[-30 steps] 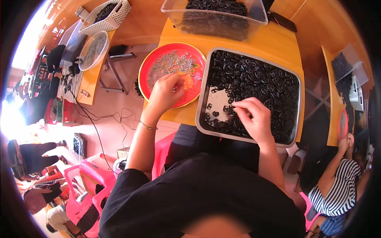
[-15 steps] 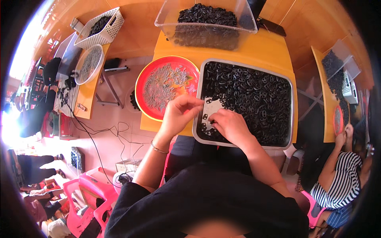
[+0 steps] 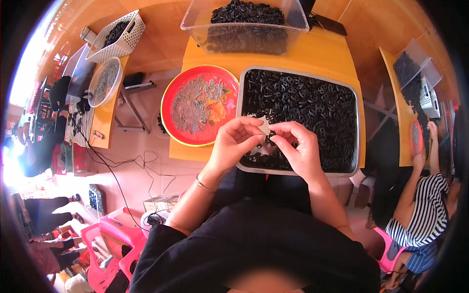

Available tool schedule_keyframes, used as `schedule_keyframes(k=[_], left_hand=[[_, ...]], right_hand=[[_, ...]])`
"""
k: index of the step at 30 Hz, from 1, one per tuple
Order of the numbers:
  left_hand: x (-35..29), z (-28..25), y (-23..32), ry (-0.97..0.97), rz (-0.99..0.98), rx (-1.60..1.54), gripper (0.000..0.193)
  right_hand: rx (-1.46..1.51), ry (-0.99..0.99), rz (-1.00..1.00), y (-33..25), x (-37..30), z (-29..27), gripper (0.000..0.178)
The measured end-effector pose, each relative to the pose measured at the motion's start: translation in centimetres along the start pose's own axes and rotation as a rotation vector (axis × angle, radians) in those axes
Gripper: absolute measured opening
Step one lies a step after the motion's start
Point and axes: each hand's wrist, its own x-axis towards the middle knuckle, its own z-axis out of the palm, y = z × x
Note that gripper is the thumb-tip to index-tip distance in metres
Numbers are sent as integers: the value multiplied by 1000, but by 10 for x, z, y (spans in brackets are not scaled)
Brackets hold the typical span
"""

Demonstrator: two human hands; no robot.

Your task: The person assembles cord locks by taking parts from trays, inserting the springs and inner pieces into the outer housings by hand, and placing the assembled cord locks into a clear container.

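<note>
Above the near left part of a metal tray [image 3: 312, 172], my two hands meet fingertip to fingertip. My right hand [image 3: 303, 150] pinches a small black part [image 3: 269, 138], apparently one of the two-holed pieces. The thumb and forefinger of my left hand [image 3: 233, 142] are pressed together right against it; what they hold is too small to make out. Many loose black two-holed pieces [image 3: 308, 102] fill the tray, whose pale bottom shows under my fingers. Left of it, a red round plate [image 3: 168, 110] with a yellow rim holds small grey metal pieces [image 3: 188, 107].
A clear plastic bin [image 3: 244, 39] of black pieces stands at the table's far side. On a left side table are a white basket [image 3: 131, 39] and a bowl [image 3: 117, 83]. A co-worker in a striped shirt [image 3: 422, 215] sits at the right. Cables [image 3: 115, 168] cross the floor.
My right hand has lifted from the tray's near left corner with a small black part and met my left hand. The whole view has shifted slightly.
</note>
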Motion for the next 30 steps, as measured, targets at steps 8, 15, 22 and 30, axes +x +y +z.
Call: schedule_keyframes(k=[8,15,22,30], left_hand=[[1,6,1,1,-4,-26,37],[2,11,12,-30,13,94,43],[6,12,8,-56,-16,93,39],[4,11,-3,-39,-57,134,11]], right_hand=[[27,28,31,4,-3,1,14],[-69,-22,-48,5,-1,-4,15],[268,29,183,20,-6,-1,11],[255,87,124,18,-7,-4,14]])
